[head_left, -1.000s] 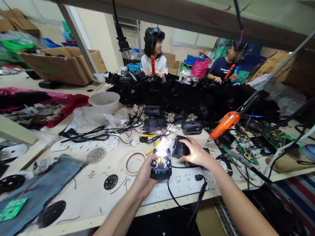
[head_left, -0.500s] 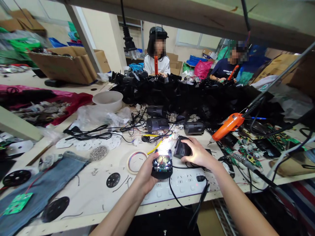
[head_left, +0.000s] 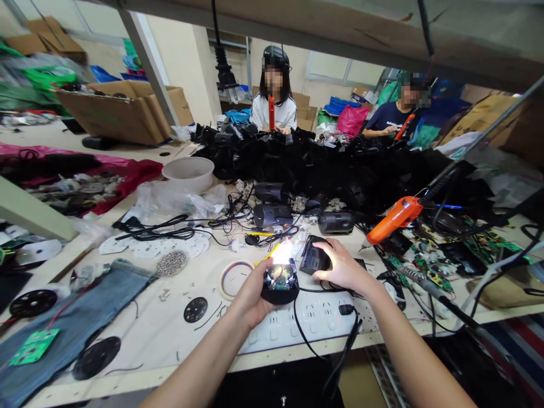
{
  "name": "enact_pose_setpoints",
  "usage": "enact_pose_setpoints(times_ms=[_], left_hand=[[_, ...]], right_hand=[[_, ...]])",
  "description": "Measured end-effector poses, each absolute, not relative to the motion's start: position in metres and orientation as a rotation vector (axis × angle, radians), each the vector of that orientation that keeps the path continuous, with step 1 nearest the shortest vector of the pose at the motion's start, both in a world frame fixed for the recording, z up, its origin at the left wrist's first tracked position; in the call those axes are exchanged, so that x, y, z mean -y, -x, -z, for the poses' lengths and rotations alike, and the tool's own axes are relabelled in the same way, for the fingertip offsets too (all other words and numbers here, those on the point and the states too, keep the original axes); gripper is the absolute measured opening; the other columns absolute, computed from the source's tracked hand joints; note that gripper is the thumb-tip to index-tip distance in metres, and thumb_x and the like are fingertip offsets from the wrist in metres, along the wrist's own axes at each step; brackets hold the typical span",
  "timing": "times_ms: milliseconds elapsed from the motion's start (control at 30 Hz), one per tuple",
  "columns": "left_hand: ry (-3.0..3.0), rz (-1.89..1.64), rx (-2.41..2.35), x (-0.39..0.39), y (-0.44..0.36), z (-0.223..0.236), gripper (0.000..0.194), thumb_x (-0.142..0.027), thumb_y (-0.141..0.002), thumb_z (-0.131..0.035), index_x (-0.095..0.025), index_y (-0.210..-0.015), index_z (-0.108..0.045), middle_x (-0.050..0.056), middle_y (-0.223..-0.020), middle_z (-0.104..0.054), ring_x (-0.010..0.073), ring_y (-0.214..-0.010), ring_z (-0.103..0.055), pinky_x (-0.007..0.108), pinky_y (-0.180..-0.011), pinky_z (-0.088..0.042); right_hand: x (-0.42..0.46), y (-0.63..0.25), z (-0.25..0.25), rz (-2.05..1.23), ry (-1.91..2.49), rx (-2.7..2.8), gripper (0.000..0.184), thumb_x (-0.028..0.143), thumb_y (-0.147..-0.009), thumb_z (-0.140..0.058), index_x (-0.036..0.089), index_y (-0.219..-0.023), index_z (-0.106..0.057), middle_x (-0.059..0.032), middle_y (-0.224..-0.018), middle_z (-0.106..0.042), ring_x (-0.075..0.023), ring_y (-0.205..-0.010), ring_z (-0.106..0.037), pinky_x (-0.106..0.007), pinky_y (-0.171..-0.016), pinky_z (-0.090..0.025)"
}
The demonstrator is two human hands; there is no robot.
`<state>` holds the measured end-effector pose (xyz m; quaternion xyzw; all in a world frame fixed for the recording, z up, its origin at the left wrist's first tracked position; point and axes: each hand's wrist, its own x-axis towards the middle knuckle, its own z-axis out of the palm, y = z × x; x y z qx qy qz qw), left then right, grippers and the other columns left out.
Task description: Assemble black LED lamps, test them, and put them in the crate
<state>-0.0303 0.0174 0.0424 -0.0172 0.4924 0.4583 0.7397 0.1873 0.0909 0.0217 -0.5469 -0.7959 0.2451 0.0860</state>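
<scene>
Housing (head_left: 280,296), lit and open, sits clamped in left hand (head_left: 255,297) near the desk's (head_left: 155,317) front edge, right hand (head_left: 342,267) gripping black shell (head_left: 311,258) beside it; looks light, stiff, innards (head_left: 279,277) probably fragile, so best held by its outside.

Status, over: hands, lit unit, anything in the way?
Left hand holding open black unit, lamp glaring. Right hand gripping black housing. White power strip and cord close by.
</scene>
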Motion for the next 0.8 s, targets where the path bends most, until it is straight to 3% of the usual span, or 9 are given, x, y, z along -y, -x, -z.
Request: enact_pose_setpoints(times_ms=[800], left_hand=[[0.060,-0.937,-1.081,-0.0184,0.0309,-0.0469,0.029,-0.035,-0.092,-0.044,-0.012,-0.097,-0.060,0.007,-0.068,-0.068,0.0197,-0.057,-0.065,0.035,-0.059,-0.057]], right_hand=[[-0.0899,-0.1865,-0.0207,-0.725,1.645,2.346,0.076,0.039,-0.064,-0.077,0.031,-0.134,-0.047,-0.0086,-0.142,-0.035,-0.0308,-0.131,-0.040,-0.045,-0.109,-0.034]])
